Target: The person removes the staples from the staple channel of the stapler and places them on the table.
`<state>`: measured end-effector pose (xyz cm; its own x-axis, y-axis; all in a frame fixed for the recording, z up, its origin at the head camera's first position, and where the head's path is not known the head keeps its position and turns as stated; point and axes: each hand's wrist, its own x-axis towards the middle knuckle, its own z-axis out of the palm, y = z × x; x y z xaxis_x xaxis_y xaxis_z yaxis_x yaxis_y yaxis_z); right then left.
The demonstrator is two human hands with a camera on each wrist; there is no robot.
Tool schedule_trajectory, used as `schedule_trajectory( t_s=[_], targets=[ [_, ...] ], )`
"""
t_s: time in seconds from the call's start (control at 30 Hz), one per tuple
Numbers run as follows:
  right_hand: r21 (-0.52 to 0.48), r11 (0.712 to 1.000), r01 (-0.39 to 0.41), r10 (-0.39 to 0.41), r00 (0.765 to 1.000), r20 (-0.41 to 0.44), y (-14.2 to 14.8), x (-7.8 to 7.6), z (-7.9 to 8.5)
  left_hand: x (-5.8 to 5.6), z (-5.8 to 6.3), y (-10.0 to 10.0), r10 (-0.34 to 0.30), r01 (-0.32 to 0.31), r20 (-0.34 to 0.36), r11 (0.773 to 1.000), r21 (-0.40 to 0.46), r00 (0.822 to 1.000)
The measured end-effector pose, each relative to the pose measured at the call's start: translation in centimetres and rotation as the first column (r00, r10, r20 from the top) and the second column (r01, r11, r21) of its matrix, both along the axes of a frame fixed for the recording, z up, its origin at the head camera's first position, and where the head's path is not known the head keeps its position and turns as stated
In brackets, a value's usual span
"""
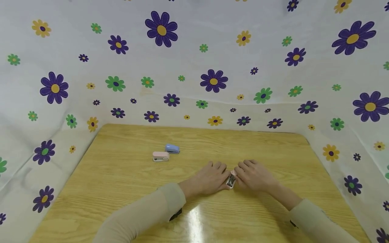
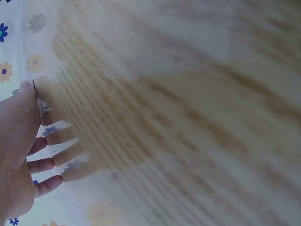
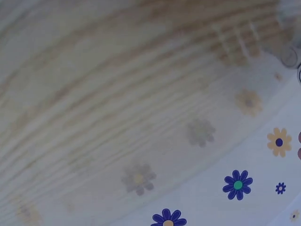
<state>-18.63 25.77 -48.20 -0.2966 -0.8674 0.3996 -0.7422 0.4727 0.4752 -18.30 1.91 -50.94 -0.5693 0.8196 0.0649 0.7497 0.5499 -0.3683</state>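
At the middle of the wooden table (image 1: 121,189) my two hands meet around a small pink stapler (image 1: 231,179) whose metal underside faces up. My left hand (image 1: 216,175) holds its left side with the thumb, the other fingers spread on the wood. My right hand (image 1: 250,172) grips its right side. In the left wrist view, my left hand (image 2: 26,141) shows at the left edge, its thumb against a thin metal part (image 2: 42,106) of the stapler. The right wrist view shows only blurred wood and cloth, with no hand in it.
Two more mini staplers lie side by side at the table's back left: a pink one (image 1: 160,156) and a blue one (image 1: 172,149). White cloth printed with flowers (image 1: 212,81) walls the table at the back and both sides.
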Motion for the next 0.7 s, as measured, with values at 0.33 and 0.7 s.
schedule_trajectory(
  t_s=[0.33, 0.7],
  targets=[
    [-0.045, 0.999, 0.001, -0.004, 0.998, -0.061, 1.0, -1.6, 1.1, 0.1, 0.3, 0.3, 0.019, -0.018, 0.017, 0.999, -0.030, 1.000],
    [-0.062, 0.992, 0.107, -0.107, 0.994, 0.016, 2.0, -3.3, 0.5, -0.1, 0.0, 0.7, 0.040, -0.039, 0.029, 0.999, -0.021, 0.999]
  ],
)
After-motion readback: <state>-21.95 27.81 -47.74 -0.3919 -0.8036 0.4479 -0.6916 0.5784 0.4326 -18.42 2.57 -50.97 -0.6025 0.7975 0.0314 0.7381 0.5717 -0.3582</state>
